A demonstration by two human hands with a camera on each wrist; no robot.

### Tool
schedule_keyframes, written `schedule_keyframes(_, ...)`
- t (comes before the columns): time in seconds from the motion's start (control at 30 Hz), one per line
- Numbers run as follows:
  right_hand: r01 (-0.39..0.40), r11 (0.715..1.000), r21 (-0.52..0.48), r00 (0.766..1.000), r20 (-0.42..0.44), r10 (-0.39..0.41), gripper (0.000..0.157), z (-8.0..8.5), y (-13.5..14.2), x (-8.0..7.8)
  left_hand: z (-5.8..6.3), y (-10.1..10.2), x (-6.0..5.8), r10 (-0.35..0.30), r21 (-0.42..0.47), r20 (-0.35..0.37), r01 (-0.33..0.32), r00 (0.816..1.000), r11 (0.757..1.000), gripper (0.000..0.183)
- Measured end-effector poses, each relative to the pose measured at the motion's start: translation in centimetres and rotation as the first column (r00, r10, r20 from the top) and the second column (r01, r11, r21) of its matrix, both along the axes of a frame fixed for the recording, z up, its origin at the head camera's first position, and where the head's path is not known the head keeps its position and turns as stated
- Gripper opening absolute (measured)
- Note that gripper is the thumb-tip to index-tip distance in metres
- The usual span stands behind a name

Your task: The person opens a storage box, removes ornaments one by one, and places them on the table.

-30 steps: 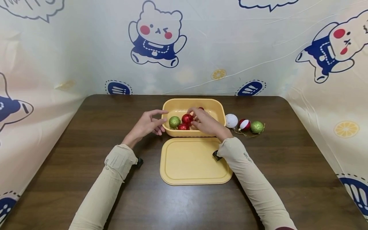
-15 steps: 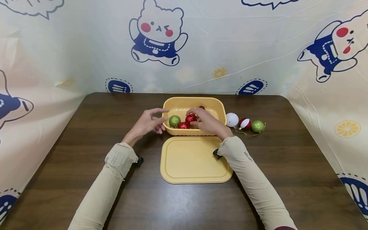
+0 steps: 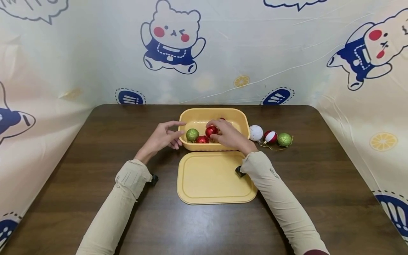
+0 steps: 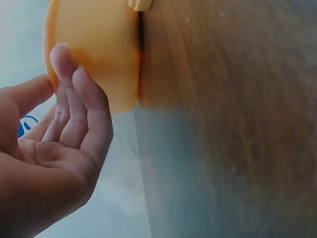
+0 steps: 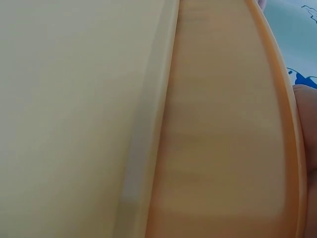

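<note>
A yellow plastic box [image 3: 194,115] stands at the back of the table, holding a glittery green Christmas ball [image 3: 192,135] and a shiny red one [image 3: 202,139]. Inside it my right hand [image 3: 232,136] pinches another red Christmas ball [image 3: 210,131] between thumb and fingers. Part of one more red ball [image 3: 222,119] shows behind that hand. My left hand [image 3: 163,137] is at the box's left end, thumb and index finger right at the rim, other fingers loosely bent outside the wall. In the right wrist view, the box wall hides most of the right hand [image 5: 308,131].
A yellow lid [image 3: 210,180] lies flat in front of the box. Right of the box, a white ball [image 3: 256,132], a red-and-white ball [image 3: 270,137] and a green glitter ball [image 3: 284,140] sit in a row with gold strings. A printed cloth [image 3: 223,53] hangs behind the table.
The red ball in my right hand has shifted slightly right within the box, away from the green one. My left hand has stayed at the box's left end.
</note>
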State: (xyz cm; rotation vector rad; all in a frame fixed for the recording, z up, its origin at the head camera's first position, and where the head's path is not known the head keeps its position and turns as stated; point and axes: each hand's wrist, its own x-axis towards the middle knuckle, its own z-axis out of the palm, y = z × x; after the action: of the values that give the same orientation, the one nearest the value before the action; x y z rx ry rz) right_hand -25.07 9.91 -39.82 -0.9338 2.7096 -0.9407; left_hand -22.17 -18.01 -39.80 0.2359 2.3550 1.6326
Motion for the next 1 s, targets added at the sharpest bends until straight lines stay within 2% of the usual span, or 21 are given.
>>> schedule_keyframes(0.5,0.030,1.000,0.002,0.997,-0.064,-0.030,0.036,1.6,0.6,0.4,0.0,-0.3,0.0,-0.001,0.022,0.012,0.000,1.000,1.000,0.045)
schedule_keyframes(1.0,0.007,0.999,-0.044,0.979,-0.202,-0.015,0.035,4.0,2.1,1.4,0.0,-0.3,0.1,-0.006,0.026,0.006,0.006,1.000,1.000,0.045)
